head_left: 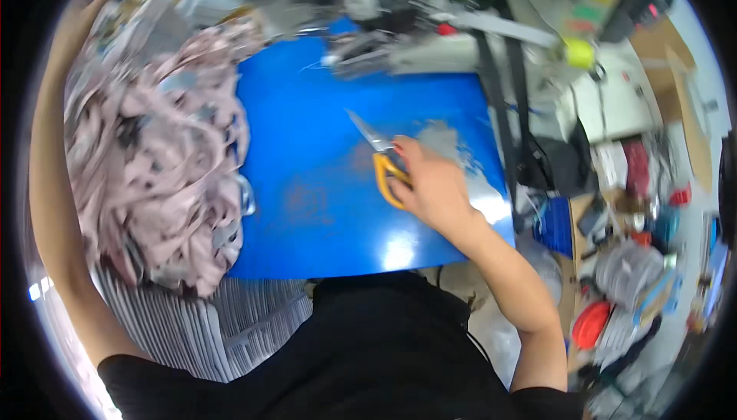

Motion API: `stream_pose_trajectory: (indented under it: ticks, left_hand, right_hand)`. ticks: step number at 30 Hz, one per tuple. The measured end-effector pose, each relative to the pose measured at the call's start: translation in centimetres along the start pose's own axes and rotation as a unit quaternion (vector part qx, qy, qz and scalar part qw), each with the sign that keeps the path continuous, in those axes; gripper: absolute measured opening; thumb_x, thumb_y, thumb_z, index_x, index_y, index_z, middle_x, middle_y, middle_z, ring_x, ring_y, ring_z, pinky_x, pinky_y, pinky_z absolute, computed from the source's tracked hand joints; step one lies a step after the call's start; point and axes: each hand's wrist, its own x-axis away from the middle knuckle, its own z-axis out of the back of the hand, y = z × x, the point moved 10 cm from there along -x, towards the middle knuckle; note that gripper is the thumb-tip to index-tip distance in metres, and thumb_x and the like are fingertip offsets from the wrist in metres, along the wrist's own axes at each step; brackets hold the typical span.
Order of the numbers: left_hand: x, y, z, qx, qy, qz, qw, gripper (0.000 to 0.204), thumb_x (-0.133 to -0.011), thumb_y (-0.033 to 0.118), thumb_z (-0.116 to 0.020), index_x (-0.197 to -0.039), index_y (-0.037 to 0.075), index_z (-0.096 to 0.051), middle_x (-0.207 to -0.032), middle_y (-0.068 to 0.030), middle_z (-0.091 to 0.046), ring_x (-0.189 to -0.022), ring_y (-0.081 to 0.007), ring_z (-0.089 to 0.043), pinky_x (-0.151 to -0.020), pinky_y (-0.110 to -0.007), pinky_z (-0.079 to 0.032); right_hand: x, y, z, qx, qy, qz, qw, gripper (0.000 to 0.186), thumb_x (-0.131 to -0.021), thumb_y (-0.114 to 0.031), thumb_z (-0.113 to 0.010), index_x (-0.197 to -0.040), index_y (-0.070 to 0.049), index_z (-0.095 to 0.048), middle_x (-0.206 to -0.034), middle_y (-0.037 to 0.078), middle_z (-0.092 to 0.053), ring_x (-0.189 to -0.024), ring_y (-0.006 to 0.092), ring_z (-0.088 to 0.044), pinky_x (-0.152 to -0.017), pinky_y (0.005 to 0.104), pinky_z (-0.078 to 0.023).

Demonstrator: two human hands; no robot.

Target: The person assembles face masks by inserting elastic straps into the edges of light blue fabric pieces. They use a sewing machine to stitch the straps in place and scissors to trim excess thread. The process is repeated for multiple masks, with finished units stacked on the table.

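Observation:
My right hand (434, 186) is closed on scissors (382, 170) with yellow handles and silver blades pointing up and left, over a blue work surface (315, 113) with scuffed patches. My left hand (96, 1) reaches to the upper left rim of the view, beside clutter; it is blurred, and I cannot tell if it holds anything. A tangled heap of pale pink fabric strips (153, 167) with small grey pieces lies between my left arm and the blue surface.
Blurred machinery (376, 1) stands beyond the work surface. Dark straps (518, 74) hang at its right. Farther right are cardboard (687, 105), a blue bin (553, 228), a red lid (589, 324) and assorted items. Grey stacked pieces (165, 324) lie below the fabric.

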Motion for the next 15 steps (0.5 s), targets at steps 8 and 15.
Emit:
stream_pose_trajectory:
  ticks: [8, 15]
  left_hand:
    - [16.9, -8.2, 30.0, -0.298, 0.06, 0.146, 0.941, 0.029, -0.09, 0.018, -0.073, -0.111, -0.001, -0.078, -0.099, -0.0197, -0.079, -0.089, -0.0249, -0.076, -0.083, -0.039, -0.06]
    - [26.3, -13.5, 30.9, -0.312, 0.013, 0.141, 0.939, 0.021, -0.083, 0.022, -0.077, -0.094, 0.005, -0.082, -0.081, -0.0151, -0.077, -0.071, -0.025, -0.075, -0.069, -0.037, -0.058]
  right_hand:
    - [-1.3, -3.5, -0.6, -0.004, 0.01, 0.09, 0.996, 0.049, -0.084, -0.004, -0.076, -0.132, -0.004, -0.067, -0.119, 0.018, -0.062, -0.11, 0.0369, -0.062, -0.095, 0.044, -0.051]
    - [-0.8, -3.3, -1.1, -0.012, 0.007, 0.068, 0.998, 0.045, -0.083, -0.003, -0.077, -0.127, -0.002, -0.069, -0.117, 0.017, -0.062, -0.108, 0.0358, -0.062, -0.093, 0.0439, -0.051]
